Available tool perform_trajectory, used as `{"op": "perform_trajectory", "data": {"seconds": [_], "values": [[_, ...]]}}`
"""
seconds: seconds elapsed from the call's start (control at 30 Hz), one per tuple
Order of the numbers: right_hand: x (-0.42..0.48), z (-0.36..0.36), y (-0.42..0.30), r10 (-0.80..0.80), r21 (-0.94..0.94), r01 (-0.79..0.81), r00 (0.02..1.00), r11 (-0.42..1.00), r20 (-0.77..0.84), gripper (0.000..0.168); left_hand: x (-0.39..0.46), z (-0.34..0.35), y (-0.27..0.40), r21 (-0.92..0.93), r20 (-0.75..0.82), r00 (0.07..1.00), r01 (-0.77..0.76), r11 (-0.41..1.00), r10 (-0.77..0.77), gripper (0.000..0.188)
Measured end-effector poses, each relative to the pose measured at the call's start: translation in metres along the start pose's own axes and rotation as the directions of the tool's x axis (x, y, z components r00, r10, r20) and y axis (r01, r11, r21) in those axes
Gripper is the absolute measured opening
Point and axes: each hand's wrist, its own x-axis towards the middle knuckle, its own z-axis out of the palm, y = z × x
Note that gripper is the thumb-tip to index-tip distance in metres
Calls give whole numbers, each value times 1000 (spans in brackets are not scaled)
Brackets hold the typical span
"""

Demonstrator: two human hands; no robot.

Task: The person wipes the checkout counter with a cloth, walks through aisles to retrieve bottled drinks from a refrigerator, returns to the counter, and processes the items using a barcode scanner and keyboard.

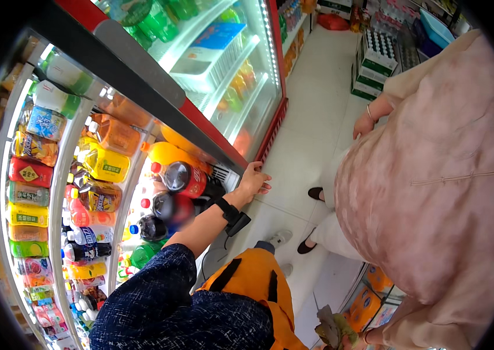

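My left hand [255, 181], with a black strap and device on its wrist, is stretched out at the lower end of a black-and-red cooler door frame [159, 83]. Its fingers are apart and slightly curled, with nothing seen in them; whether they touch the frame, I cannot tell. Left of my forearm, large cola bottles [185, 179] and an orange drink bottle [168, 153] lie on the lit lowest shelf. More drink bottles [104, 162] fill the shelves above. My right hand is out of view; below me are my orange apron [251, 280] and dark blue shirt.
A person in a pink top [426, 175] stands close on the right, one hand holding a crumpled grey-green item [334, 328]. A second lit cooler [268, 131] stands ahead. Stacked bottle cartons [374, 61] line the tiled aisle [312, 87]. Orange packs [363, 306] sit on a lower-right shelf.
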Motion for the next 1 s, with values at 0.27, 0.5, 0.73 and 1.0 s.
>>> {"op": "perform_trajectory", "data": {"seconds": [0.27, 0.5, 0.73, 1.0], "values": [[19, 7, -24, -35, -3, 35, 998, 999, 45, 37, 14, -11, 75, -48, -58, 990, -131, 990, 128, 70], [15, -12, -22, -21, -3, 21, 999, 1000, 41, 38, 21, -6, 110, -57, -116, 968, -230, 972, 222, 74], [-11, -47, 0, 51, -1, -50, 999, 999, 13, 39, 61, -5, 51, 48, -167, 984, -52, 997, 59, 79], [-31, -52, -1, 57, 23, -55, 996, 998, -64, 40, 103, -9, -33, 110, -224, 958, 207, 972, -178, 74]]}}
